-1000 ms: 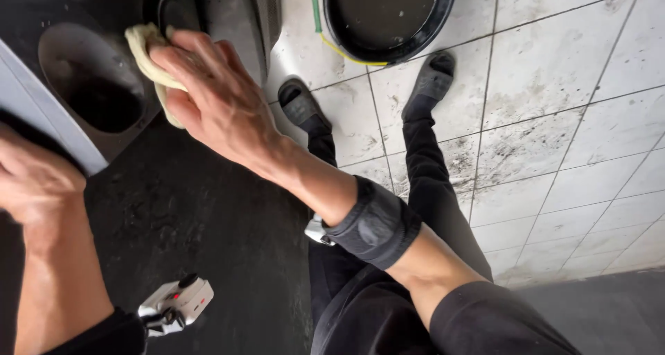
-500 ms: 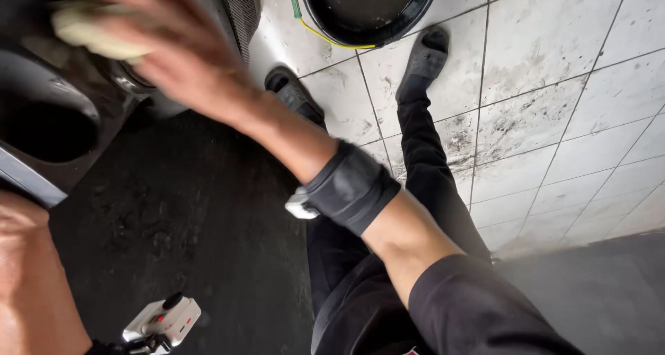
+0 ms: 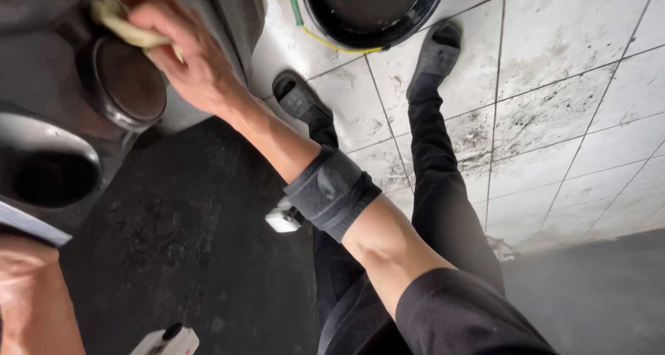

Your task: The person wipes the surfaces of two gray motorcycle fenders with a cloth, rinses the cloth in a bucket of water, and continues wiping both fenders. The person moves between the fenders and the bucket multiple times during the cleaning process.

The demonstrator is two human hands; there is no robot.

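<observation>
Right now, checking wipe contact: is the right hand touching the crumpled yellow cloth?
Touching. The head view shows the right hand gripping the crumpled yellow cloth, fingers wrapped over it.

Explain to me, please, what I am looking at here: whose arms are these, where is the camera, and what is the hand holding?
The camera sits on a person's head and looks down, so both arms are that person's own. The right hand presses a yellowish cloth against a grey moulded panel, just above a round speaker grille. The left hand rests at the lower left edge; whether it holds anything cannot be seen. A dark band wraps the right forearm. Below are the person's legs in black trousers, dirty white floor tiles and a black basin.
</observation>
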